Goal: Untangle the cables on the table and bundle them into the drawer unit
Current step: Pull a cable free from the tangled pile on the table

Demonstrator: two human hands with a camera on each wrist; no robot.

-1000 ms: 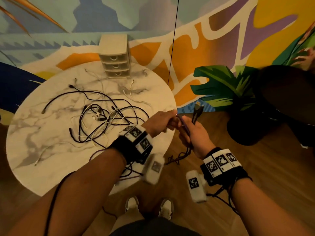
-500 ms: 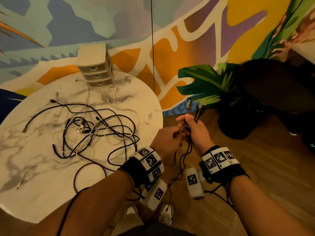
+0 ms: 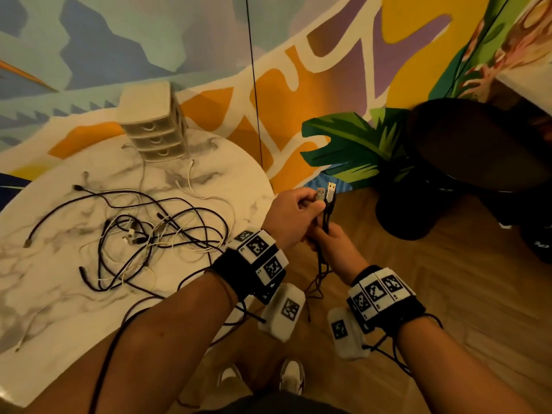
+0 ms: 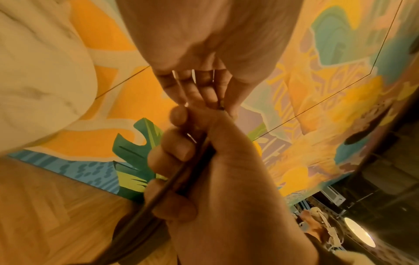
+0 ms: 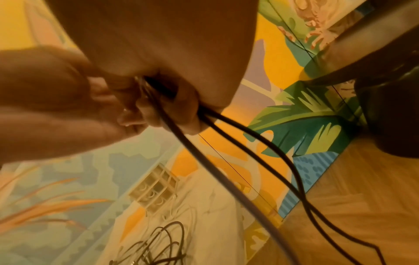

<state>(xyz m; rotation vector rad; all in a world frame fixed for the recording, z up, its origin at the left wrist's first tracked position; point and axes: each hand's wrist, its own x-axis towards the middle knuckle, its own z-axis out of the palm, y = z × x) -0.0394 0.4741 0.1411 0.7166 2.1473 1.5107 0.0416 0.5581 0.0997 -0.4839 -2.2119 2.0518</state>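
Observation:
Off the table's right edge, both hands hold one black cable (image 3: 326,218) doubled over, its two USB plugs (image 3: 325,192) side by side at the top. My left hand (image 3: 294,213) pinches the strands just below the plugs. My right hand (image 3: 331,245) grips them lower down, and the cable (image 5: 238,161) hangs from it toward the floor. A tangle of black and white cables (image 3: 143,234) lies on the round marble table (image 3: 59,309). The beige three-drawer unit (image 3: 152,124) stands at the table's far edge, all drawers closed.
A dark round stool or side table (image 3: 466,162) stands on the wooden floor to the right. A painted mural wall runs behind the table. My shoes (image 3: 291,376) are visible below. Wrist-camera cords trail along both forearms.
The left hand has slid up the doubled cable to just under the plugs, and the two plugs now stand together. The view shifted right, so the table sits further left.

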